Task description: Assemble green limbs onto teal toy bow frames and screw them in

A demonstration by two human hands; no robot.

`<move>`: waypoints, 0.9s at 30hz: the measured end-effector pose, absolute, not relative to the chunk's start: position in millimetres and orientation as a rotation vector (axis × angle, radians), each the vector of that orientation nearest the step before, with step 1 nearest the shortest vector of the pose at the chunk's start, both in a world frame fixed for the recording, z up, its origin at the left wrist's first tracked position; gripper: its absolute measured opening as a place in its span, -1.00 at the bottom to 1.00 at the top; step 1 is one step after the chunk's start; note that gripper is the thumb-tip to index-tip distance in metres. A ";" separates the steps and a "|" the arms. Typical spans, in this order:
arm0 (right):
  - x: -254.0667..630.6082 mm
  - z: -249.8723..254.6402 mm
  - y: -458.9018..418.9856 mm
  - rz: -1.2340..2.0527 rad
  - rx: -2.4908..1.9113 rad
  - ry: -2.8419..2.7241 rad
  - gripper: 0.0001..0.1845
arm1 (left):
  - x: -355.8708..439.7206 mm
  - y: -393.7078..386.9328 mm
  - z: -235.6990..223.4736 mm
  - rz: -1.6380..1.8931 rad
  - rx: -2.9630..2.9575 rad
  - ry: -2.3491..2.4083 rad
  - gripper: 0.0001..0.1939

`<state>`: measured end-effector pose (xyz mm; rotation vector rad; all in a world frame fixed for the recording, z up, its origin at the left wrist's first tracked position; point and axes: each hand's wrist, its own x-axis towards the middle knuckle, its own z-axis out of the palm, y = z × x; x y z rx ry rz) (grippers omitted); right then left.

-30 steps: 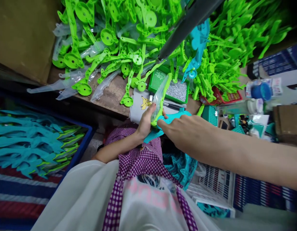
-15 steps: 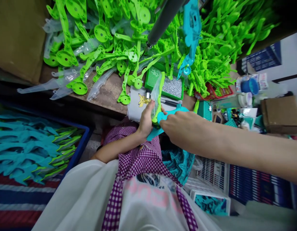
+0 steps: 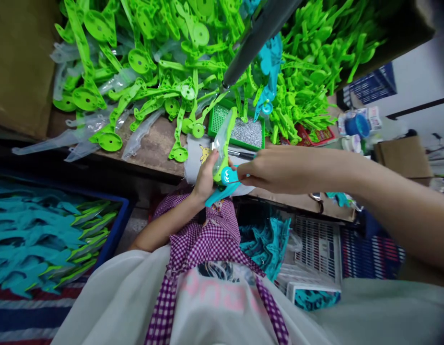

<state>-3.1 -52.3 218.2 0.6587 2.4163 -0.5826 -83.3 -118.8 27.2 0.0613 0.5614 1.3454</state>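
Note:
My left hand is closed around a lime-green plastic part with a clear cover, which stands roughly upright. At its lower end is a teal plastic part with a round end bearing a white mark. My right hand is closed, its fingertips pinched at the right edge of that round end. The rest of the teal part on that side is hidden behind the hand. Just beyond, a green basket holds many small silvery pieces. A dark powered screwdriver hangs above the bench, tip down.
Heaps of green parts and a hanging teal part cover the bench. At the lower left, a blue crate holds teal-and-green pieces. A cardboard box stands at left, a red basket at right. More teal parts lie below the bench.
My right hand has turned and risen slightly, uncovering the white mark on the teal round end. The teal portion that extended past it is no longer visible. The whole view has shifted a little.

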 end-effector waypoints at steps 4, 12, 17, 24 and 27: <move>50.7 217.2 -58.6 -0.831 1.213 2.637 -0.69 | -104.5 -115.1 17.9 1.288 -0.007 0.571 -0.58; 84.7 88.4 -69.9 -1.161 2.678 2.695 -0.61 | -132.9 -106.3 4.2 1.234 -0.079 0.654 -0.67; 62.0 57.0 -17.2 -1.045 2.852 2.626 -0.43 | -132.4 -102.8 7.1 1.225 -0.100 0.765 -0.64; 156.4 33.8 33.8 -0.643 3.072 2.386 -0.51 | -128.2 -104.6 22.5 1.237 -0.125 0.830 -0.62; 179.6 46.0 30.8 -0.364 2.942 2.365 -0.54 | -127.5 -105.1 25.5 1.253 -0.097 0.816 -0.61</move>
